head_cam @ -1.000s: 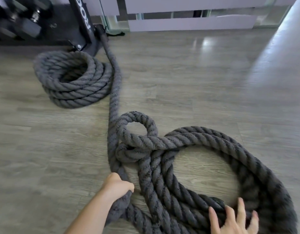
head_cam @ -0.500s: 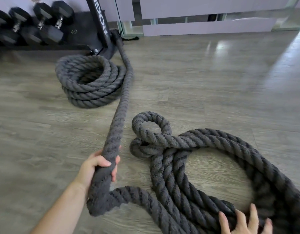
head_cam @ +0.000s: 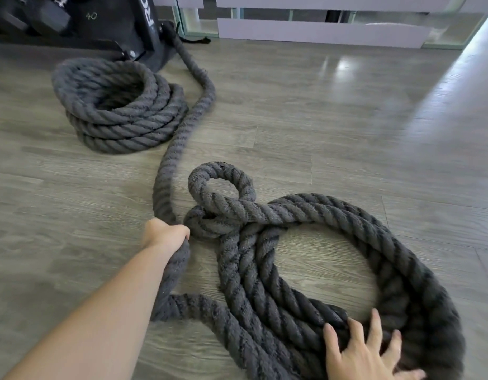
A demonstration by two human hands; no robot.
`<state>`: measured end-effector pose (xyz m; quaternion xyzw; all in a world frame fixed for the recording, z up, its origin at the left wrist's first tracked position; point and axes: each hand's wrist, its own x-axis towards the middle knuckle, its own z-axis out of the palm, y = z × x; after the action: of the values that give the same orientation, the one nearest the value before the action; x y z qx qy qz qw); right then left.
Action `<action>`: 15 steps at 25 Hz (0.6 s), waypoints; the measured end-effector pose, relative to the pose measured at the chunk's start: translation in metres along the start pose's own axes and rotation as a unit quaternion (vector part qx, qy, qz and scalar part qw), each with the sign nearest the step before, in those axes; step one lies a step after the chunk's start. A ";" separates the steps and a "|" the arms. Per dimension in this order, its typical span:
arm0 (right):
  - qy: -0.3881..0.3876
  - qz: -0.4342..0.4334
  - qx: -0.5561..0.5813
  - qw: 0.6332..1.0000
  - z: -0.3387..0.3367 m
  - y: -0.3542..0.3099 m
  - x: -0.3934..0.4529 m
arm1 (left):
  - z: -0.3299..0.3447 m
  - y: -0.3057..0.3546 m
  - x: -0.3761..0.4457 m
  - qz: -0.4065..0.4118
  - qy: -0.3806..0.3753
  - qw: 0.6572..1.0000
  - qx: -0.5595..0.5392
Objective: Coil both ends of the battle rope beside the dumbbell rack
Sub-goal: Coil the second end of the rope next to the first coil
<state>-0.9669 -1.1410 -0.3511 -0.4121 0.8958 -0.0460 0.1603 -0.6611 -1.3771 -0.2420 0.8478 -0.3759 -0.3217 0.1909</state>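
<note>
"40" on the rack base (head_cam: pixel 105 20)

Battle rope (head_cam: pixel 305 212) fuzzy twisted fibre; floor (head_cam: pixel 347 119) glossy wood-grain; rack (head_cam: pixel 144 26) matt metal.

One battle rope (head_cam: pixel 179 138) counted, in two coils (head_cam: pixel 119 105); two hands (head_cam: pixel 163 234); one dumbbell rack (head_cam: pixel 144 31); two dumbbells (head_cam: pixel 45 20) seen.

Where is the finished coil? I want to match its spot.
In the head view, the finished coil sits upper left on the floor, just before the dumbbell rack.
</note>
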 end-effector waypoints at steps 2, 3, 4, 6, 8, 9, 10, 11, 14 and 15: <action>0.054 0.011 0.015 0.998 -0.011 -0.012 -0.004 | 0.007 0.005 -0.001 0.014 0.012 0.995 0.095; 0.092 -0.011 0.021 0.995 -0.008 -0.013 0.000 | 0.006 0.006 -0.001 0.036 0.034 0.988 0.148; 0.117 0.019 -0.002 0.993 -0.009 -0.007 -0.005 | 0.002 0.008 -0.005 0.087 0.070 0.975 0.193; 0.127 -0.027 0.049 0.990 -0.012 -0.015 -0.013 | -0.005 0.007 -0.016 0.350 0.168 0.897 0.212; 0.186 -0.020 0.081 0.979 -0.010 -0.018 -0.010 | -0.008 0.007 -0.044 0.658 0.085 0.711 0.233; 0.182 -0.036 0.066 0.981 -0.011 -0.018 -0.009 | -0.005 -0.002 -0.059 0.749 -0.020 0.594 0.294; 0.168 -0.022 0.045 0.985 -0.012 -0.018 -0.007 | 0.000 -0.014 -0.073 0.775 -0.103 0.491 0.384; 0.136 -0.004 -0.019 0.991 -0.020 -0.022 -0.010 | 0.007 -0.028 -0.079 0.758 -0.159 0.427 0.466; 0.033 0.049 -0.093 0.994 -0.037 -0.030 -0.016 | 0.030 -0.054 -0.066 0.684 -0.247 0.417 0.545; 0.028 0.058 -0.091 0.994 -0.038 -0.028 -0.013 | 0.038 -0.055 -0.060 0.673 -0.250 0.451 0.531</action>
<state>-0.9506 -1.1515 -0.3054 -0.3708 0.9227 0.0334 0.0997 -0.6893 -1.2990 -0.2761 0.1500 -0.9584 -0.0289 -0.2411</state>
